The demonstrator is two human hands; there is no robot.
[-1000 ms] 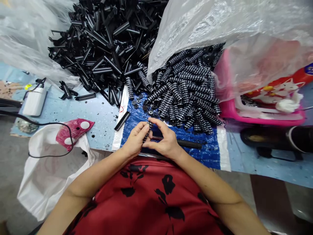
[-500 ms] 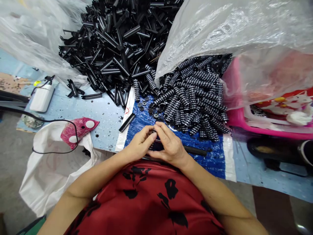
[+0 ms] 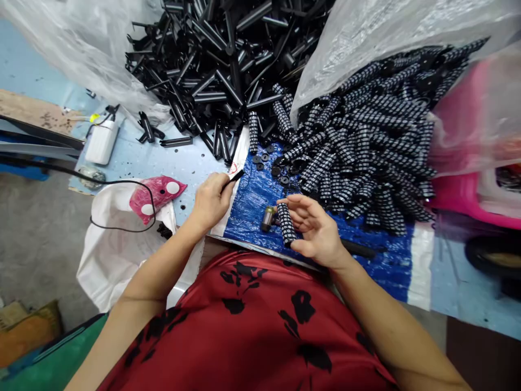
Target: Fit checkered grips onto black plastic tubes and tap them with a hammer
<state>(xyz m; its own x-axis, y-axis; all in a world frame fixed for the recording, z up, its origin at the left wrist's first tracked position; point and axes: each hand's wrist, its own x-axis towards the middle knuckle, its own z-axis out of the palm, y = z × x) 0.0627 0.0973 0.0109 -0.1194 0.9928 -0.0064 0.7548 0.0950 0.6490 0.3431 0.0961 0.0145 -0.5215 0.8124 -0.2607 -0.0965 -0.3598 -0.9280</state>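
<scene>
My left hand (image 3: pixel 211 201) is closed around a slim black plastic tube (image 3: pixel 233 178), whose end sticks out toward the blue sheet. My right hand (image 3: pixel 315 231) holds a black-and-white checkered cylinder (image 3: pixel 286 224) between thumb and fingertips, palm turned up. Just left of that cylinder, a short metal piece with a brass-coloured top (image 3: pixel 267 218) is on the blue sheet (image 3: pixel 248 212). Beyond the right hand lies a large heap of similar checkered cylinders (image 3: pixel 366 146). Small black washers (image 3: pixel 260 161) are scattered at the heap's left side.
A big pile of black plastic tubes (image 3: pixel 211 70) fills the back, with clear plastic bags on both sides. At right stands a pink bin (image 3: pixel 459 201). To the left are a white bottle (image 3: pixel 102 142), a pink packet (image 3: pixel 157 196), a black cord and a white sack (image 3: pixel 106 255).
My hands have moved apart from their joined position. The left has taken up the black tube from the sheet's edge; the right now shows a checkered cylinder. The view has shifted.
</scene>
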